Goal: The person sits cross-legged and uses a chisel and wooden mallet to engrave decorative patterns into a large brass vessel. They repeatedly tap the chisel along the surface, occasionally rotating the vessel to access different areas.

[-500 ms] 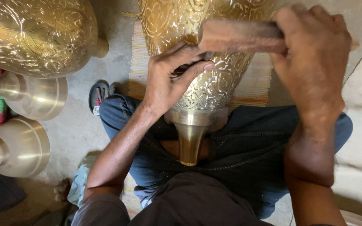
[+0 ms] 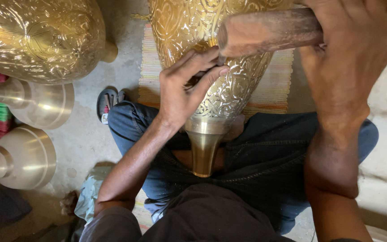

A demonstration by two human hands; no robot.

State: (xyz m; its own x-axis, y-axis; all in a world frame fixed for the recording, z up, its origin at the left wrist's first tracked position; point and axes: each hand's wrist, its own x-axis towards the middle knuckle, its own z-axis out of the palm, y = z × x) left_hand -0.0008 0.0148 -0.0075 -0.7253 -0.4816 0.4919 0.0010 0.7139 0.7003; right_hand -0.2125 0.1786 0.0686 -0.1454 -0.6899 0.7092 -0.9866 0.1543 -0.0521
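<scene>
1. Since half a second ago, our right hand [image 2: 350,62] has carried the wooden mallet [image 2: 269,31] a little nearer to the brass vase [image 2: 220,85]; our left hand [image 2: 184,89] has stayed where it was, pressed against the vase's engraved flank.

2. The vase lies on its side across our lap. Its narrow plain neck [image 2: 204,148] points toward our body, and its wide chased belly runs away from us over the striped mat [image 2: 274,89] beneath it.

3. Our left grip is narrow: the fingers pinch a small dark tool against the vase just above the neck. We cannot make out what kind of tool it is.

4. Our right grip is wrapped closed around the mallet, whose round end hangs just above the left fingertips.

5. We judge the vase to be stiff sheet metal, fairly heavy for its bulk, smooth and slippery on the polished neck, and liable to dent on the thin engraved wall. The collar where neck meets belly looks like the surest place to hold, with the lap cradling the rest.

6. Left of the vase stand another large engraved vessel [image 2: 41,40] and two plain brass bases [image 2: 27,157] on the floor.
</scene>
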